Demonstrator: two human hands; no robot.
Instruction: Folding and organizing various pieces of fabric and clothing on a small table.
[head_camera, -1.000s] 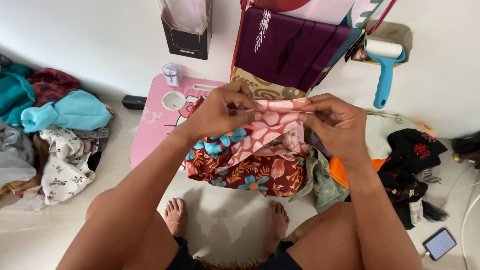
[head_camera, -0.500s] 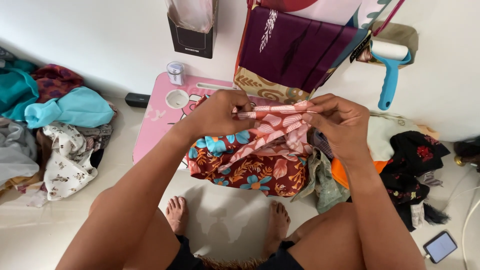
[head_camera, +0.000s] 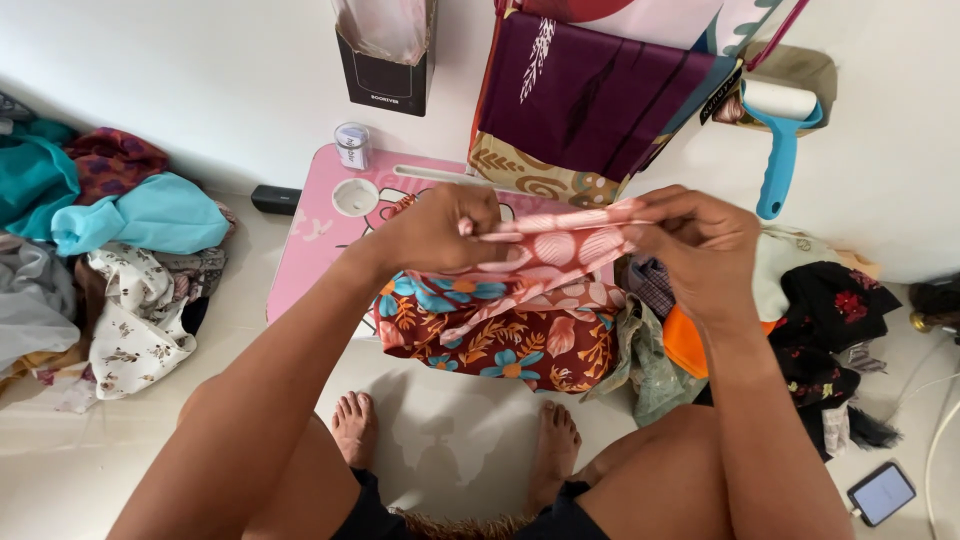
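Observation:
My left hand and my right hand pinch the two ends of a folded pink cloth with a pale leaf print, holding it stretched level above a small pink table. Below it a dark red floral cloth with blue flowers lies bunched on the table's near side and hangs over its edge. My knees and bare feet show beneath.
A pile of teal, white and patterned clothes lies on the floor at left. Black, orange and green garments are heaped at right. A purple cloth hangs on the wall beside a blue lint roller. A phone lies at bottom right. A small jar stands on the table.
Both hands have drawn apart and lifted a little, pulling the pink cloth taut into a flatter, longer band. The red floral cloth stays on the table.

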